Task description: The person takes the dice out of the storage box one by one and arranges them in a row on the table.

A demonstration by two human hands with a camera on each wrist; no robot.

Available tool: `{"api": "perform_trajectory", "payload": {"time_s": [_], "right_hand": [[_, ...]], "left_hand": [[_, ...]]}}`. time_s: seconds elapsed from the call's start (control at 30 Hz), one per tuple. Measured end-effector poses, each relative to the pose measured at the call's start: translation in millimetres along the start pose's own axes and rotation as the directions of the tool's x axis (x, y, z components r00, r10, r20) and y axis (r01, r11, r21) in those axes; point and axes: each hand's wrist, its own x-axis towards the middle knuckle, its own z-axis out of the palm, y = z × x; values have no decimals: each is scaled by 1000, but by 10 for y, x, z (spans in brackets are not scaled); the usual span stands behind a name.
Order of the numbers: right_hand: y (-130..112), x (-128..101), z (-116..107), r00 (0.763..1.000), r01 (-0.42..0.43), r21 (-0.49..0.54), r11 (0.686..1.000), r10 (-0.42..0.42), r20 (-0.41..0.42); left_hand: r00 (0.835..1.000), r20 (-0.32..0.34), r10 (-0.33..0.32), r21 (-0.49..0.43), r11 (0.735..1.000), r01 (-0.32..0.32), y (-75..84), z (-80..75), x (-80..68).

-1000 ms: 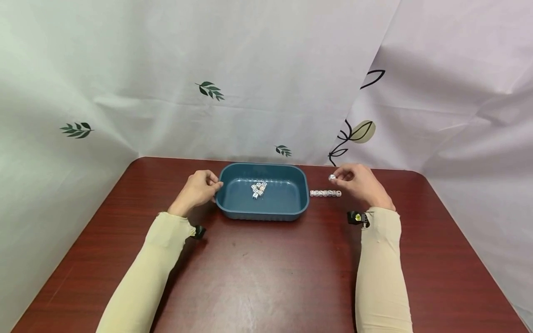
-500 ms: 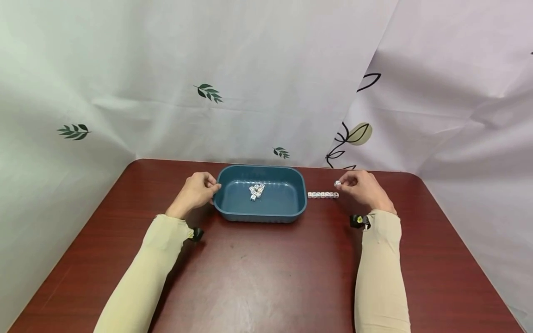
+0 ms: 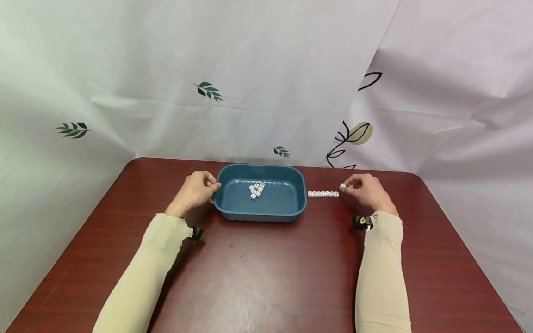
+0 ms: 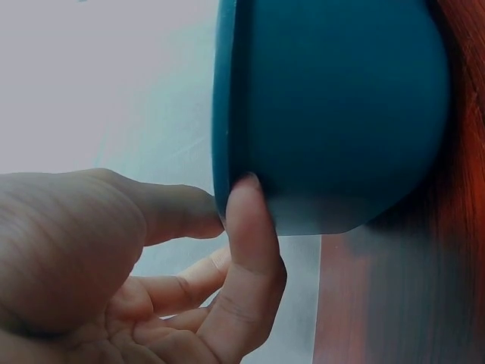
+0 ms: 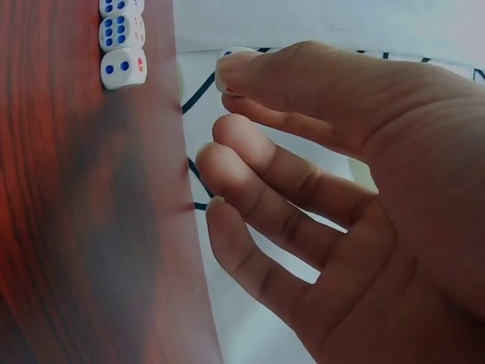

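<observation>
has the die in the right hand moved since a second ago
Yes: against the row of dice, the die went rightward and lower in the head view, now just beyond the row's right end.

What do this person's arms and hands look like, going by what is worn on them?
The left hand and right hand are ungloved. Long, plain, pale sleeves reach the wrists: the left sleeve looks yellowish cream, the right sleeve more beige. Each wrist carries a small black camera, the left camera and the right camera, the latter showing a yellow-green spot.
</observation>
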Motion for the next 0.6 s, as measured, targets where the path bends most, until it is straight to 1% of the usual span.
{"api": "perform_trajectory", "payload": {"time_s": [0.27, 0.47, 0.6], "right_hand": [[82, 10, 40, 998, -32, -18, 999, 33, 49], [164, 35, 138, 997, -34, -1, 999, 34, 71], [181, 62, 158, 996, -27, -6, 1000, 28, 81]], "left_hand": [[1000, 2, 8, 8, 1000, -8, -6, -3, -1], [1000, 6, 8, 4, 1000, -8, -1, 3, -11], [1000, 1, 8, 3, 1000, -8, 6, 1, -6]]}}
